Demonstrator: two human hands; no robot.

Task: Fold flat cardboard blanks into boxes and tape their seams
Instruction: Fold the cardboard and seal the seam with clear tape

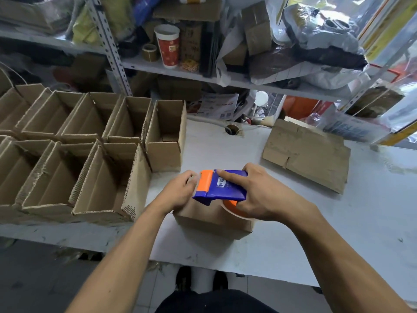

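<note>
A small folded cardboard box [209,219] stands on the white table [316,233] in front of me. On top of it lies a blue and orange tape dispenser [222,187], which my right hand [255,195] grips, forefinger stretched along its top. My left hand [180,192] rests on the box's far left top edge with curled fingers, right at the dispenser's orange blade end. Flat cardboard blanks [309,154] lie stacked at the right back of the table.
Several open, finished boxes [90,150] stand in two rows at the left, reaching to the table's left part. A cable hole [232,129] is in the table's back. Crowded metal shelves [203,71] rise behind, with a red paper cup [168,47].
</note>
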